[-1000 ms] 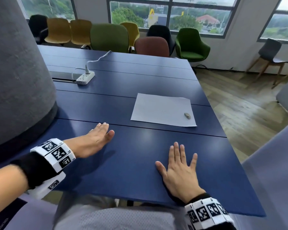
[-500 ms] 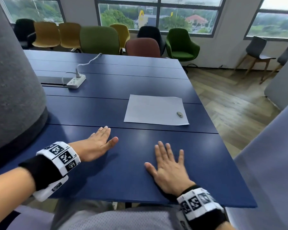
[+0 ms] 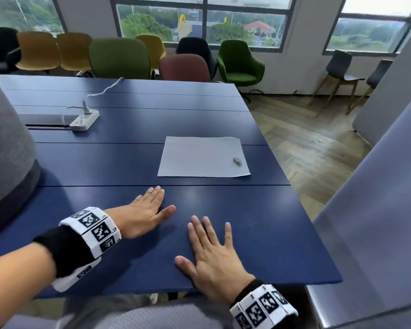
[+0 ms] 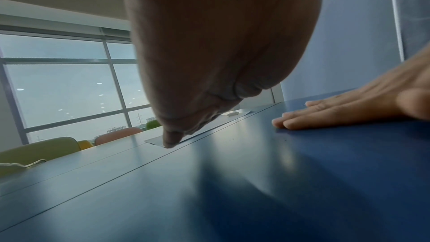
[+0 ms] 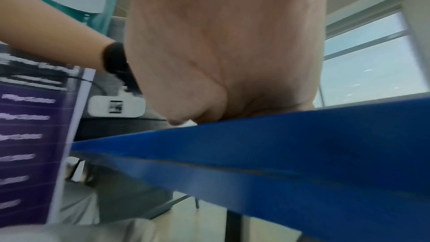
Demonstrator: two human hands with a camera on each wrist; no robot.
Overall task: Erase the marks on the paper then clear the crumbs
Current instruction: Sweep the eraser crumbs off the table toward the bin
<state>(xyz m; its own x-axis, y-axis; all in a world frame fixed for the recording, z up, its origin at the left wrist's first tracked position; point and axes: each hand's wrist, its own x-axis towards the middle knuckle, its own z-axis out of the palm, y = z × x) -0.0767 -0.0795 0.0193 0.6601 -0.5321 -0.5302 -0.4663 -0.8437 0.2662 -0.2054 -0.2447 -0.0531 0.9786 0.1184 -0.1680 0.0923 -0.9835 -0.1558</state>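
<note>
A white sheet of paper [image 3: 202, 156] lies on the blue table [image 3: 128, 162], right of centre; no marks show on it from here. A small grey eraser [image 3: 237, 161] sits near the sheet's right edge, also seen in the left wrist view as a pale eraser [image 4: 232, 113] on the paper [image 4: 154, 141]. My left hand [image 3: 147, 210] lies flat on the table, fingers straight, just short of the sheet's near left corner. My right hand [image 3: 211, 252] lies flat with fingers spread, nearer the front edge. Neither hand holds anything. The right hand [image 4: 349, 109] shows flat in the left wrist view.
A white power strip [image 3: 84, 119] with its cable lies at the back left beside a dark slot. A grey padded partition [image 3: 7, 143] bounds the left side, another grey panel [image 3: 377, 198] the right. Coloured chairs [image 3: 119, 58] line the table's far edge.
Both hands stay flat on the table. The head view has turned, so the hands, paper and eraser sit a little further left in the picture; the hands look slightly closer together.
</note>
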